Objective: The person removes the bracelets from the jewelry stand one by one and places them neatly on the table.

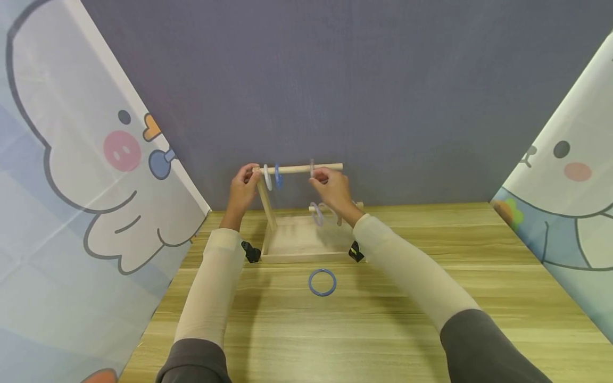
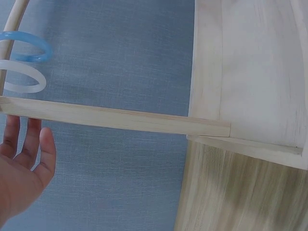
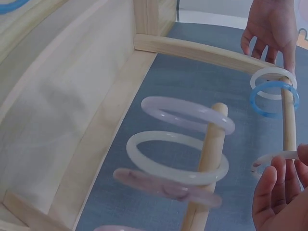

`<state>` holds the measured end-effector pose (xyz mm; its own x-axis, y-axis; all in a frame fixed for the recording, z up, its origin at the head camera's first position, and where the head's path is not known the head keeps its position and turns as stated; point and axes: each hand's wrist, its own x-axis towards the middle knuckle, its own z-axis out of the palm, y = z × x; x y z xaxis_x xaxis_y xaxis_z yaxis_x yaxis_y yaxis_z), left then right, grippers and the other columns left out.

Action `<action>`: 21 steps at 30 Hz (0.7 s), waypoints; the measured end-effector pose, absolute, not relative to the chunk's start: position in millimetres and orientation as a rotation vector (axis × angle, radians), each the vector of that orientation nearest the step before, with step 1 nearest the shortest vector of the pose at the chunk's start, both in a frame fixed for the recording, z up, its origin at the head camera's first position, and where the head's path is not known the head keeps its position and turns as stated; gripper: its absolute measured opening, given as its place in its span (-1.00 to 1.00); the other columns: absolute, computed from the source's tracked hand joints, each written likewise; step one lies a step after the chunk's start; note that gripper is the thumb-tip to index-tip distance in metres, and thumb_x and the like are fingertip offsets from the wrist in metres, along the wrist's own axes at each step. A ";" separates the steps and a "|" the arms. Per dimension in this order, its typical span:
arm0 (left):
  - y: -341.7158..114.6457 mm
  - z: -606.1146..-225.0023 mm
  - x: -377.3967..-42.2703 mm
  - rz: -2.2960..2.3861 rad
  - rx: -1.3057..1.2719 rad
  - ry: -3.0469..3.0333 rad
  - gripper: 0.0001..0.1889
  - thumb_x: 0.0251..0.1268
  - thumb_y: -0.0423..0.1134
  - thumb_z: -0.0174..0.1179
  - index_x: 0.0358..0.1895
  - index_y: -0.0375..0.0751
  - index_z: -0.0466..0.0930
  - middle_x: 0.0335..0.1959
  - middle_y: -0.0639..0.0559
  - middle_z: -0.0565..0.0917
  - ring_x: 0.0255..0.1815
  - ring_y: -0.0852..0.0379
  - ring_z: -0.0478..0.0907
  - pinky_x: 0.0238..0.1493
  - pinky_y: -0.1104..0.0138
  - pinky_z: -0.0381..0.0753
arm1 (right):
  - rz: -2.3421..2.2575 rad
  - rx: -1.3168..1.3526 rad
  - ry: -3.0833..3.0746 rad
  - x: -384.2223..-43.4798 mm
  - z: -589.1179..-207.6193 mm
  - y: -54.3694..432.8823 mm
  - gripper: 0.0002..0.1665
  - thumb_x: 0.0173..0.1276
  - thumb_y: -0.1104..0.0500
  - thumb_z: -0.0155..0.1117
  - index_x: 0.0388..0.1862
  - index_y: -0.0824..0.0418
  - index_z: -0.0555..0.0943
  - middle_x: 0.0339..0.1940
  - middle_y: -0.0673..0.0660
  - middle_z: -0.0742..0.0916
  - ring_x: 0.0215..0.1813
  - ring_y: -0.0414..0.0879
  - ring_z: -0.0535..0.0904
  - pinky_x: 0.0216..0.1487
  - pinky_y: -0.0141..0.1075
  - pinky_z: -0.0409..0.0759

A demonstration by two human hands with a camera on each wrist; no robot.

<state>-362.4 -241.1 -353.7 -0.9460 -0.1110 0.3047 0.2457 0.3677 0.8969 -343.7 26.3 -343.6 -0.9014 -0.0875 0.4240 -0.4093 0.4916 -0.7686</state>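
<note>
A wooden rack has a post (image 1: 265,199) and an upper rod (image 1: 294,169). My left hand (image 1: 241,186) holds the rack at the corner where post and rod meet. Close by on that rod hang a white bangle (image 1: 267,178) and a blue bangle (image 1: 278,178). Farther right, my right hand (image 1: 332,186) pinches a pale bangle (image 3: 262,162), which encircles the same rod. On the lower rod (image 3: 211,149) hang a lilac bangle (image 3: 185,109), a white bangle (image 3: 166,174) and a pinkish bangle (image 3: 161,187); in the head view my right hand partly covers them.
A loose blue bangle (image 1: 323,270) lies on the wooden table (image 1: 316,330) before the rack's tray base (image 1: 306,259). Behind the rack rises a grey wall panel (image 1: 306,96). Printed cartoon panels stand left and right. Small black devices (image 1: 251,252) show by both wrists.
</note>
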 end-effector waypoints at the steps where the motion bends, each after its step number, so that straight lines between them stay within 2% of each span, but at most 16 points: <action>1: -241.1 -354.0 -362.7 -1.595 -0.117 -2.320 -0.54 0.56 0.13 0.06 0.36 0.03 0.47 0.29 -0.22 0.58 0.15 -0.02 0.53 0.00 0.04 0.68 | 1.373 0.420 -2.406 -344.0 -344.0 27.9 -0.72 0.43 0.07 0.36 0.00 0.19 0.73 -0.10 0.11 0.83 -0.05 0.03 0.74 0.06 -0.10 0.69; 5: -241.0 -354.2 -363.0 -1.583 -0.114 -2.318 -0.56 0.57 0.11 0.06 0.34 0.03 0.49 0.26 -0.21 0.60 0.12 0.02 0.54 -0.13 0.19 0.64 | 1.380 0.442 -2.389 -344.1 -345.6 34.2 -0.72 0.42 0.10 0.36 0.01 0.20 0.73 -0.10 0.12 0.82 -0.07 0.04 0.73 0.05 -0.10 0.68; 11: -239.6 -353.6 -362.9 -1.599 -0.122 -2.315 -0.56 0.56 0.11 0.07 0.34 0.04 0.49 0.27 -0.20 0.59 0.14 -0.01 0.54 -0.07 0.11 0.64 | 1.390 0.436 -2.384 -342.5 -344.7 42.8 -0.70 0.42 0.08 0.35 0.02 0.22 0.73 -0.09 0.13 0.82 -0.07 0.04 0.71 0.05 -0.11 0.66; 17: -239.0 -353.8 -363.3 -1.588 -0.119 -2.310 -0.57 0.57 0.10 0.07 0.33 0.02 0.49 0.26 -0.22 0.60 0.09 0.05 0.55 -0.06 0.07 0.66 | 1.393 0.429 -2.363 -340.9 -343.7 49.4 -0.74 0.41 0.11 0.36 -0.02 0.21 0.74 -0.11 0.15 0.83 -0.08 0.07 0.73 0.03 -0.12 0.67; 21: -239.3 -354.7 -363.5 -1.572 -0.119 -2.309 -0.57 0.57 0.09 0.06 0.33 0.01 0.49 0.23 -0.23 0.61 0.04 0.09 0.54 -0.12 0.14 0.66 | 1.414 0.430 -2.355 -339.4 -342.9 53.8 -0.74 0.41 0.12 0.36 -0.02 0.23 0.73 -0.12 0.16 0.82 -0.07 0.11 0.71 0.05 -0.08 0.66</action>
<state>-363.5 -239.3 -354.7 -0.9373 -0.1228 0.3263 0.2586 0.3826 0.8870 -339.4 53.8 -342.9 -0.8892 -0.0741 0.4515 -0.4334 0.4529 -0.7791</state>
